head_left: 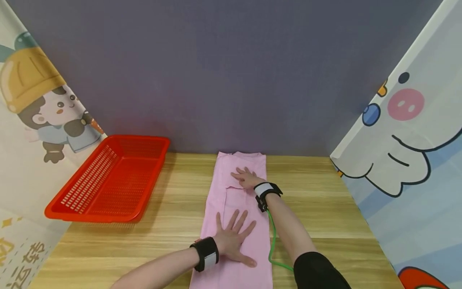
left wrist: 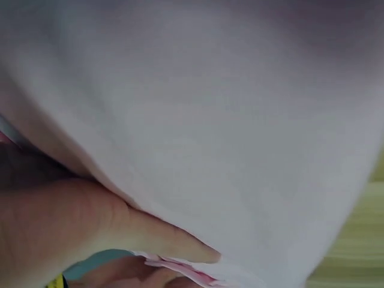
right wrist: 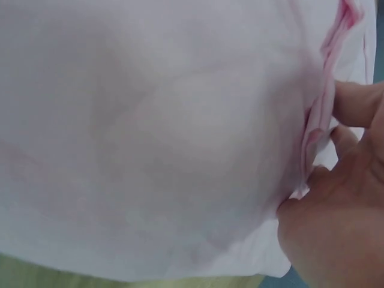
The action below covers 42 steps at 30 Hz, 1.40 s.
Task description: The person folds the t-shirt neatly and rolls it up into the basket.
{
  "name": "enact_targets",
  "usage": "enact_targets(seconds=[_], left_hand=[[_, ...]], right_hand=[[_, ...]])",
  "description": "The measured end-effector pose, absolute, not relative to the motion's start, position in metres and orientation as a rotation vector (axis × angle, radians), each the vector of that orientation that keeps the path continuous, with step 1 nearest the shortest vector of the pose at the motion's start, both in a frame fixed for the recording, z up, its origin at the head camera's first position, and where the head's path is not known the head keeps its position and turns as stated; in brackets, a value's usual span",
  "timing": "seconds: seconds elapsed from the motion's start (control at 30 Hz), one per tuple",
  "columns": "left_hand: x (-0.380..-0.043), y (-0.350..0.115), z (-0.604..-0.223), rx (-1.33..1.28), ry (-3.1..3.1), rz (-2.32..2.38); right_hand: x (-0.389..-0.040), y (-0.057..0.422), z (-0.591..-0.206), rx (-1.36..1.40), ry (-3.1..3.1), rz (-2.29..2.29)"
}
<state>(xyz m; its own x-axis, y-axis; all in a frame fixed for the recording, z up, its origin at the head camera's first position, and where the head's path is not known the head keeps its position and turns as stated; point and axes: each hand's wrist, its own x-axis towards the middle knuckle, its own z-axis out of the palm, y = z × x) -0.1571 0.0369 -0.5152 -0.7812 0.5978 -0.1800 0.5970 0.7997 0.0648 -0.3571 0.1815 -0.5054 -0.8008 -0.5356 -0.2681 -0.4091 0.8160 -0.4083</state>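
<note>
A pink garment [head_left: 238, 200], folded into a long narrow strip, lies lengthwise on the wooden table. My left hand [head_left: 231, 241] rests on its nearer half, fingers spread wide and thumb pointing right. Farther up, my right hand [head_left: 246, 178] lies on the garment near its far end, with extended fingers pointing left. Pale cloth [left wrist: 228, 138] fills most of the left wrist view, where the thumb [left wrist: 162, 237] lies along its edge. In the right wrist view, fingers [right wrist: 354, 105] are at a bunched pink fold [right wrist: 318, 123] of the cloth.
A red plastic basket [head_left: 157, 176] with perforated sides stands at the left of the wooden table [head_left: 306, 172]. A grey panel [head_left: 231, 72] rises behind the table. Printed cartoon sheets flank both sides. A green cable [head_left: 272, 245] runs from the right wristband beside the garment.
</note>
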Motion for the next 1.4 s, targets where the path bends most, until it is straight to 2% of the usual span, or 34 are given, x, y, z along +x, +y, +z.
enact_targets(seconds=[0.4,0.93,1.2,1.4], left_hand=[[-0.155,0.05,-0.521,0.838,2.811,0.062],[-0.155,0.058,-0.52,0.804,2.795,0.117],[-0.161,0.048,-0.522,0.898,2.827,0.355],[-0.17,0.013,-0.518,1.161,2.947,0.467]], right_hand=[[-0.366,0.18,-0.513,-0.733,2.618,-0.509],[-0.359,0.181,-0.509,-0.806,2.715,-0.484],[-0.34,0.204,-0.508,-0.941,2.915,-0.646],[-0.305,0.221,-0.511,-1.003,3.033,-0.663]])
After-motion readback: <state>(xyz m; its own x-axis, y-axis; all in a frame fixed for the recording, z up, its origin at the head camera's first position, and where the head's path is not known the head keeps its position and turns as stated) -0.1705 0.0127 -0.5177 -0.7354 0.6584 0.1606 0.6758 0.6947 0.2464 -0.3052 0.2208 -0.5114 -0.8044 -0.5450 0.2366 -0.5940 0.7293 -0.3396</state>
